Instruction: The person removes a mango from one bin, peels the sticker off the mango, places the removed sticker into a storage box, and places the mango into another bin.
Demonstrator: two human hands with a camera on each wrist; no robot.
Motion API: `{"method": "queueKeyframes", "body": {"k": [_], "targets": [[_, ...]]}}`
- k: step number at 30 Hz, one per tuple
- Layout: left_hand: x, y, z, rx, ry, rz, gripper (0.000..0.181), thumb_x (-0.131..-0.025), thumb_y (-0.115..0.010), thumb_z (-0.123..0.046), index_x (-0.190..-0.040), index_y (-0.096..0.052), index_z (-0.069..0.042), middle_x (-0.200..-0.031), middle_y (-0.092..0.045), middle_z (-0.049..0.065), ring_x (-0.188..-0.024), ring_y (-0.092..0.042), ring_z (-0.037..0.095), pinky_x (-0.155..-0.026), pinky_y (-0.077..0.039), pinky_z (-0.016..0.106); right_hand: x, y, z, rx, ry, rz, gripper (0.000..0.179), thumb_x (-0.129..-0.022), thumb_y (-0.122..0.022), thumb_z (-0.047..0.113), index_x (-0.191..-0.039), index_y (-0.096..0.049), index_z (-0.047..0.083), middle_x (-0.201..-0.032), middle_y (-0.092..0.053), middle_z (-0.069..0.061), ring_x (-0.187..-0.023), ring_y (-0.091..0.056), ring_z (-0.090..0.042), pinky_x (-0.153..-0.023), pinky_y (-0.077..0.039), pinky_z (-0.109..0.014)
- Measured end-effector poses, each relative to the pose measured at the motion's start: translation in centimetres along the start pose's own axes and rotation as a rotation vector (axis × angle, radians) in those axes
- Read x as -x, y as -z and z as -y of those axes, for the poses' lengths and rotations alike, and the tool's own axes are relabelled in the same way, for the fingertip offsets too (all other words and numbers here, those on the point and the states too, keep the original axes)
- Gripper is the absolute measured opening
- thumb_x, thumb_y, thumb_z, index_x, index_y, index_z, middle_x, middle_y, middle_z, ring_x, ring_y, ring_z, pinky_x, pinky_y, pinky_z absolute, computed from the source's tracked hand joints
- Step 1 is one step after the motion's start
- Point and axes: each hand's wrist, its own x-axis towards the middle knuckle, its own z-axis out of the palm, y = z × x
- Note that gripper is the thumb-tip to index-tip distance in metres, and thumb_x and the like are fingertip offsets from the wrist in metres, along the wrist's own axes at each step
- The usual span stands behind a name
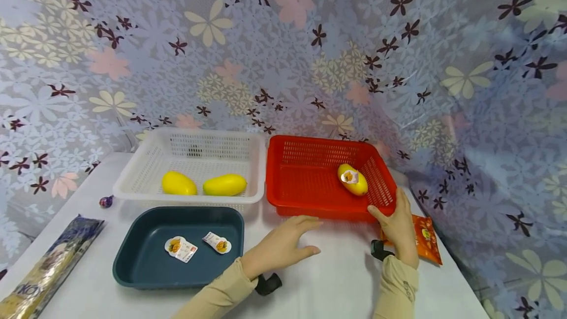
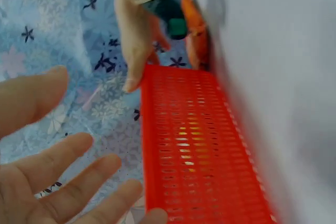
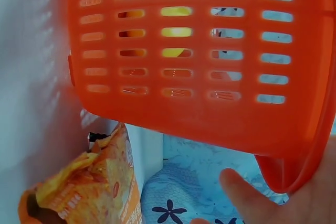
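Observation:
My right hand (image 1: 398, 220) grips the front right corner of a red plastic basket (image 1: 310, 213), thumb over the front rim and fingers along the right side. In the right wrist view, part of that hand (image 3: 302, 205) shows at the rim. Inside the basket lies a yellow mango (image 1: 360, 187) with a round sticker label (image 1: 349, 176). My left hand (image 1: 283, 242) hovers before the front left of the basket, its fingers spread and holding nothing. The left wrist view shows its fingers (image 2: 73, 192) close to the red rim.
Left of the red basket stands a white basket (image 1: 146, 161) holding two yellow mangoes (image 1: 179, 183). A dark blue tray (image 1: 146, 240) in front holds two labels (image 1: 180, 248). An orange snack packet (image 1: 427, 240) lies at right; a long package (image 1: 53, 270) and wrapped lollipop (image 1: 106, 202) lie at left.

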Motion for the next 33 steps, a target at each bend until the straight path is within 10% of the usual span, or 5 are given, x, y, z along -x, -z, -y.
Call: {"method": "queueKeyframes", "body": {"k": [6, 16, 28, 33], "targets": [[-5.3, 1.7, -0.8, 0.106, 0.013, -0.009, 0.058, -0.091, -0.067, -0.034, -0.142, -0.049, -0.014, -0.144, -0.051, 0.003, -0.134, -0.048, 0.018, -0.112, -0.039, 0.033, 0.0, 0.3, 0.1, 0.019, -0.01, 0.026, 0.109, -0.088, -0.062, 0.055, -0.154, 0.012, 0.011, -0.162, 0.013, -0.017, -0.149, 0.001, -0.043, -0.117, -0.012, -0.063], [-15.2, 4.3, -0.6, 0.218, 0.163, 0.153, 0.063, -0.094, -0.062, -0.038, -0.148, -0.04, -0.016, -0.153, -0.042, 0.003, -0.14, -0.041, 0.022, -0.112, -0.038, 0.038, -0.2, 0.3, 0.2, 0.061, -0.012, 0.055, 0.109, -0.089, -0.061, 0.054, -0.153, 0.014, 0.007, -0.162, 0.016, -0.018, -0.149, 0.004, -0.042, -0.118, -0.009, -0.061], [-20.0, 3.1, 1.7, 0.329, 0.36, 0.275, 0.057, -0.095, -0.056, -0.031, -0.147, -0.042, -0.012, -0.156, -0.037, 0.007, -0.144, -0.034, 0.026, -0.115, -0.033, 0.044, -0.6, -0.1, 0.7, -0.027, -0.067, -0.003, 0.109, -0.088, -0.068, 0.044, -0.154, 0.009, 0.004, -0.161, 0.015, -0.022, -0.149, 0.002, -0.044, -0.12, -0.01, -0.058], [-21.0, 1.6, 2.1, 0.356, 0.333, 0.286, 0.056, -0.095, -0.056, -0.02, -0.149, -0.04, -0.02, -0.159, -0.029, 0.005, -0.146, -0.029, 0.026, -0.116, -0.032, 0.045, 0.0, -0.1, 0.7, -0.06, -0.134, 0.017, 0.107, -0.089, -0.067, 0.04, -0.154, 0.014, 0.012, -0.159, 0.018, -0.024, -0.146, -0.002, -0.051, -0.117, -0.014, -0.062]]}}
